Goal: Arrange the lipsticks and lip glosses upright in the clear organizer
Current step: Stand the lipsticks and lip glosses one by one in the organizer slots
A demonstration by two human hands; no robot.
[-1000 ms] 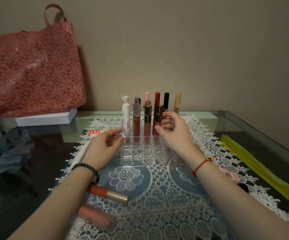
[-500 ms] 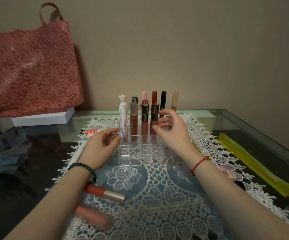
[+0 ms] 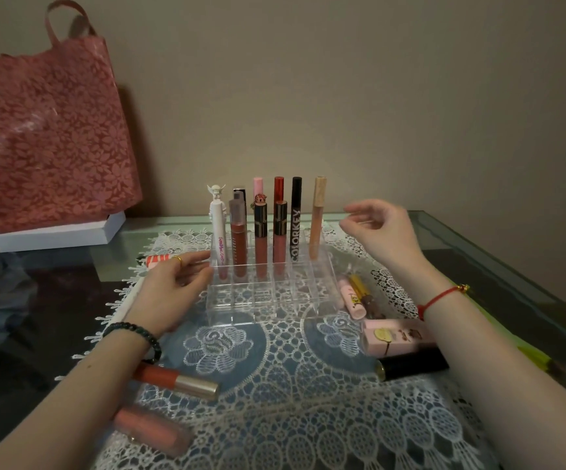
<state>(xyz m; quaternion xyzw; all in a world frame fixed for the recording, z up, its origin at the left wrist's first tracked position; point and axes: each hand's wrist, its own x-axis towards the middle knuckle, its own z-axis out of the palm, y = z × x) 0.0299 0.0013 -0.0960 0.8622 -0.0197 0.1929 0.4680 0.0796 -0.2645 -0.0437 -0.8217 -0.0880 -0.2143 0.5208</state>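
The clear organizer (image 3: pixel 268 300) sits mid-table on a lace mat, with several lipsticks and glosses upright in its two back rows, among them a white angel-topped tube (image 3: pixel 218 228) and a black tube (image 3: pixel 296 218). My left hand (image 3: pixel 173 286) rests against the organizer's left side, fingers touching its wall. My right hand (image 3: pixel 380 232) hovers to the right of the organizer, fingers loosely curled and holding nothing. Loose on the mat lie a coral gloss with a gold cap (image 3: pixel 180 379), a pink gloss (image 3: pixel 152 429), a black lipstick (image 3: pixel 410 364), a pink box (image 3: pixel 397 335) and small tubes (image 3: pixel 356 295).
A red floral bag (image 3: pixel 44 137) stands on a white box (image 3: pixel 57 232) at the back left. A striped tube (image 3: pixel 159 260) and a white stick (image 3: pixel 125 307) lie beside my left hand. Yellow-green strips (image 3: pixel 539 359) lie near the glass table's right edge.
My right hand has let go of the dark-capped gloss in the organizer and pulled away up and to the right. The left hand stays at the organizer's side.
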